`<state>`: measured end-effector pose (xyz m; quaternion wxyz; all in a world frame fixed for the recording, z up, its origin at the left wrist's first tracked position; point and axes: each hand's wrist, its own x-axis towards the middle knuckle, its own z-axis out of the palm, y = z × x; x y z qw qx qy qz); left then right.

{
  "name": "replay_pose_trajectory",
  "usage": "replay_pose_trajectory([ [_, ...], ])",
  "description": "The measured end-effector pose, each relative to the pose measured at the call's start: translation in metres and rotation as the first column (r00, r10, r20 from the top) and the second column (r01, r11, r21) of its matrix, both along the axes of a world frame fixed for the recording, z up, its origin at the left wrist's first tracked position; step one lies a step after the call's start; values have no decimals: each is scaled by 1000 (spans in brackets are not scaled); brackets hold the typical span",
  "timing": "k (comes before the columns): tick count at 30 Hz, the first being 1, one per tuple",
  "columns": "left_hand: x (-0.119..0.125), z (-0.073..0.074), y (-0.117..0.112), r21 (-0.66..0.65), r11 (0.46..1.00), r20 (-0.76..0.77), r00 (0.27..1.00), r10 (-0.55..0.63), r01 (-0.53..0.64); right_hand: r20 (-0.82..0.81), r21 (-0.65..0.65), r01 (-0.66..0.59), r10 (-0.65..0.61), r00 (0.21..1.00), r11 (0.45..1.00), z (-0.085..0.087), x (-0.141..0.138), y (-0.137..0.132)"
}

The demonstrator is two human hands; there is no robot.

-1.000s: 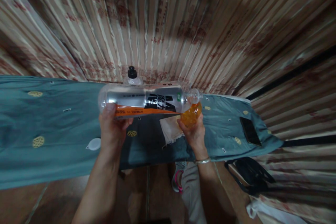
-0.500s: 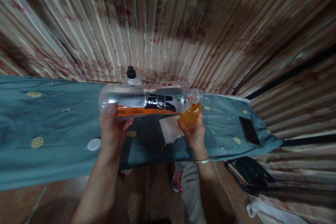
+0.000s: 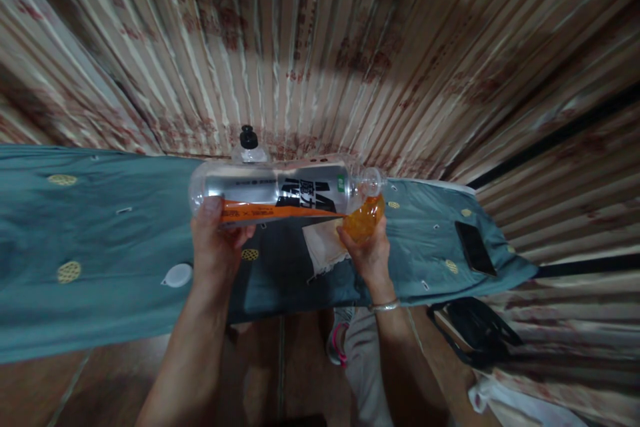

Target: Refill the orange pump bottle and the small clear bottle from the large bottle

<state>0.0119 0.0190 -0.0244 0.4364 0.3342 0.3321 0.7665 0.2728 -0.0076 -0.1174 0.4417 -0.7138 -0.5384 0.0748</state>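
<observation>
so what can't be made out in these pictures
In the head view:
Lower body of the black-capped bottle: hidden behind the silver bottle.
Whether the silver bottle touches the orange container: clear plastic overlaps there.
Part of the pale cloth: covered by the right hand.
Small print: too small, blurred.
White bundle: cut off by the bottom edge.

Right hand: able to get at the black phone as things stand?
Probably not to grasp it: the right hand is wrapped around the orange container. The way itself looks free, with just teal cloth visible between that hand and the black phone.
</observation>
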Motion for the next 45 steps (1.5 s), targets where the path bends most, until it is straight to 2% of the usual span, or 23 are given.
replay_pose_trajectory([
  [4,1,1,0,8,1000,-13,1000,-10,10,26,33,20,-21,999,999,1,-3,-1],
  [11,0,0,-1,2,999,-30,999,-41,41,7,-6,16,-16,1000,1000,-4,3,1],
  [16,1,0,-1,-6,1000,-31,999,-13,13,-6,0,13,-13,1000,1000,-3,3,1],
  [24,2,0,0,31,999,-22,1000,-19,20,1,2,17,-17,1000,1000,-5,3,1],
  [36,3,2,-3,-5,999,-28,998,-47,47,-40,-17,9,-10,999,1000,-1,1,-1],
  [45,2,1,-2,0,999,-62,997,-50,50,-7,4,11,-11,1000,1000,-2,1,-1],
])
